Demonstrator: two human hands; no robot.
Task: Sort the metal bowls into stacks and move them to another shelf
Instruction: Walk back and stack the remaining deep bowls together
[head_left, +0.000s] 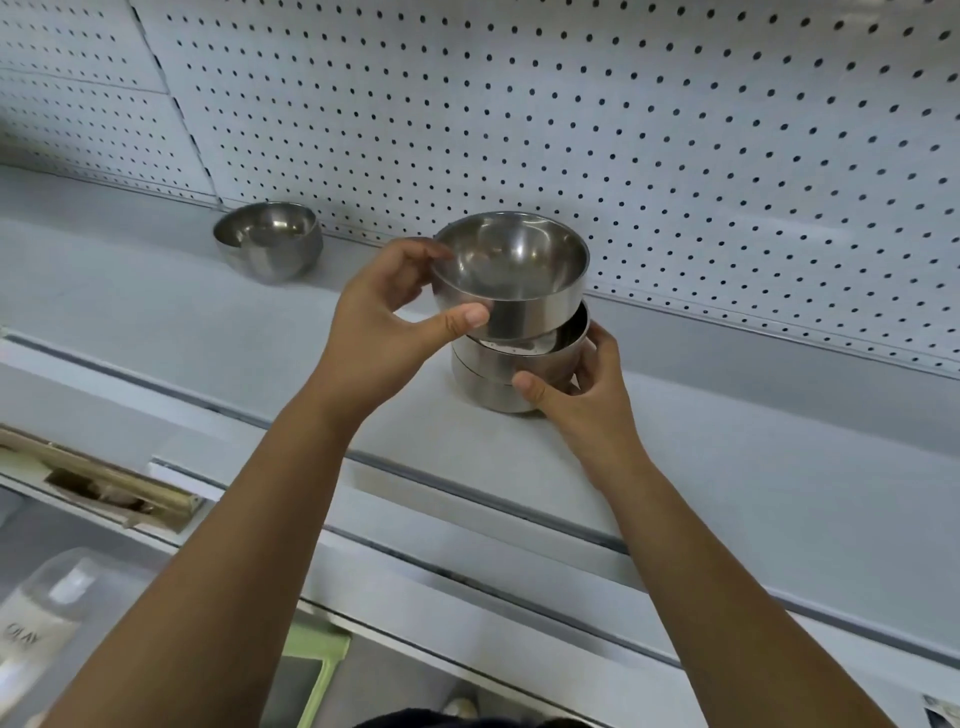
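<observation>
Now left hand (387, 317) fingers grip the top bowl (511, 270), tilted; right hand (587, 395) fingers clasp the stack (493, 382).

Left hand (384, 312) pinching the rim of the top metal bowl (511, 270), thumb on its outer wall, fingers at the far edge, bowl tilted over the stack of bowls (498, 374) on the grey shelf (208, 322). Right hand (582, 389) cupped around the stack's lower bowls, thumb pressed on the front. Single bowl (267, 241) well apart to the left, against the pegboard wall (571, 104).
</observation>
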